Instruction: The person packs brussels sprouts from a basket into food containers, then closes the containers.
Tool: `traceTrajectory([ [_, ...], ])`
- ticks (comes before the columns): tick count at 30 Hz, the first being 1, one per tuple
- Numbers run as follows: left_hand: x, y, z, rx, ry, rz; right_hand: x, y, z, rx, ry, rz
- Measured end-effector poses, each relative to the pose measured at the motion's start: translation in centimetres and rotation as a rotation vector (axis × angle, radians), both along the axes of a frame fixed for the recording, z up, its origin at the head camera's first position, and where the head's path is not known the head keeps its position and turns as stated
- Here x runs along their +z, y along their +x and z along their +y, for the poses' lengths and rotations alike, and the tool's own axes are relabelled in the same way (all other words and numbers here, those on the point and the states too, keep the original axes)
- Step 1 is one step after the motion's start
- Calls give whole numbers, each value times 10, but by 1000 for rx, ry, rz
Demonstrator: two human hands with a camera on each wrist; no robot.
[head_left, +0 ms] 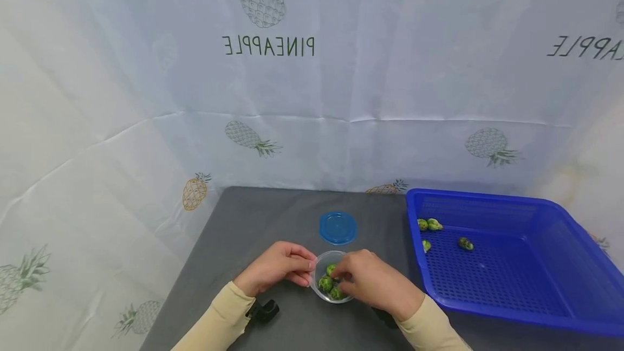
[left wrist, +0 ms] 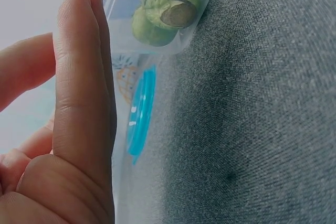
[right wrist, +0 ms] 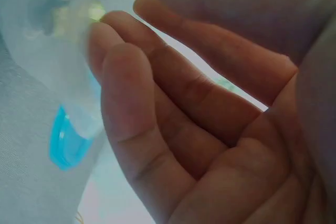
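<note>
A small clear plastic tub (head_left: 322, 292) sits on the grey table, with several green Brussels sprouts (head_left: 325, 284) in it. At its left rim, my left hand (head_left: 279, 267) pinches the tub's edge between thumb and fingers. The left wrist view shows a browned cut stem on one sprout (left wrist: 176, 9). Over the tub's right side is my right hand (head_left: 372, 280), its loosely bent fingers reaching in above the sprouts. In the right wrist view, nothing shows between that hand's thumb (right wrist: 128, 98) and fingers; the tub there is blurred. Behind the tub lies a blue lid (head_left: 338, 227).
To the right stands a blue plastic basket (head_left: 492, 316), with several more sprouts (head_left: 465, 243) toward its left side. Pineapple-print cloth (head_left: 341, 85) hangs behind and to the left of the grey table (head_left: 273, 210).
</note>
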State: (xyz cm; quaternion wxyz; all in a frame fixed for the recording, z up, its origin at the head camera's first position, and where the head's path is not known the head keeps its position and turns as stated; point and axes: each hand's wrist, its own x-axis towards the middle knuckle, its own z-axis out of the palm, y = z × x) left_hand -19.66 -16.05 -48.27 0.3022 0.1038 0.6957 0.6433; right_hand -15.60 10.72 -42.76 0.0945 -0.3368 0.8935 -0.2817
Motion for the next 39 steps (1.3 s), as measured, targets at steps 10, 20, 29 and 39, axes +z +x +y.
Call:
traceTrajectory([
  [10,-2,3,-9,15,-18,28,52,4,34,-33,25,68],
  [20,-2,3,-5,-9,-18,22,68,-14,146,-245,127,133],
  [29,-3,0,2,-22,-16,21,40,-45,238,-370,222,-70],
  [39,-2,0,2,-31,-18,23,14,-64,275,-415,229,-204],
])
